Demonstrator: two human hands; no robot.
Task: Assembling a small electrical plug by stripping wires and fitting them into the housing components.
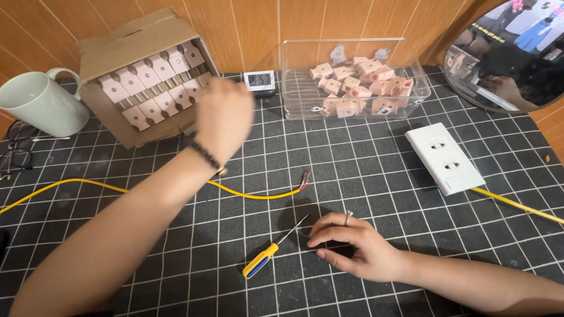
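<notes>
My left hand (223,120) is raised at the mouth of a tipped cardboard box (138,41) packed with rows of pale pink plug parts (154,85); it is blurred, so I cannot see whether the fingers hold one. My right hand (352,243) rests on the black grid mat, fingers curled, holding nothing, its fingertips just right of a screwdriver (271,249) with a yellow and blue handle. A yellow cable (252,195) crosses the mat from the left and ends in stripped wires (305,177) above my right hand.
A clear plastic tub (294,82) of more pink parts stands at the back. A white socket block (443,157) with its own yellow cable lies right. A white mug (38,105) and glasses (14,149) sit left, a small digital display (259,80) at the back, a mirror (511,53) top right.
</notes>
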